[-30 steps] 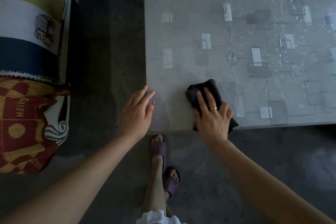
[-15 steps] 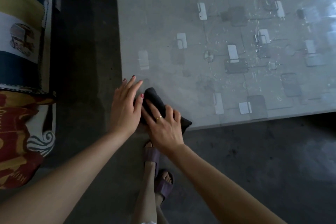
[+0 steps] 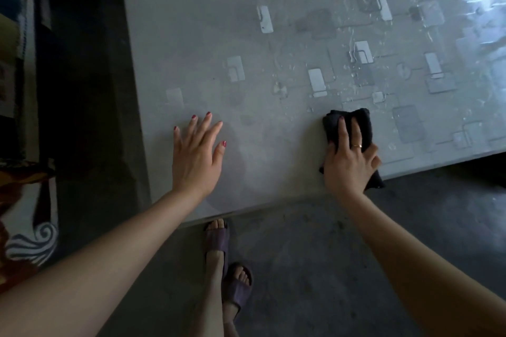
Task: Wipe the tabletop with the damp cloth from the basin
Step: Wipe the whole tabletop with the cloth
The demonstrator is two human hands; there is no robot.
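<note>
The grey patterned tabletop [image 3: 301,35] fills the upper frame, beaded with water toward the upper right. At centre left the left hand [image 3: 197,153] lies flat with fingers spread, holding nothing, probably bracing the lean. At centre right, near the table's front edge, the right hand [image 3: 350,159] presses the folded dark cloth [image 3: 361,123] flat under mostly straight fingers, likely to drive the wipe.

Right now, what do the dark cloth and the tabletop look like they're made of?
Dark cloth: soft folded fabric, matte black, probably terry or microfibre; it bunches under the right hand.
Tabletop: grey patterned surface, likely under glass or clear vinyl; it is glossy, reflects window light and beads water droplets.
</note>
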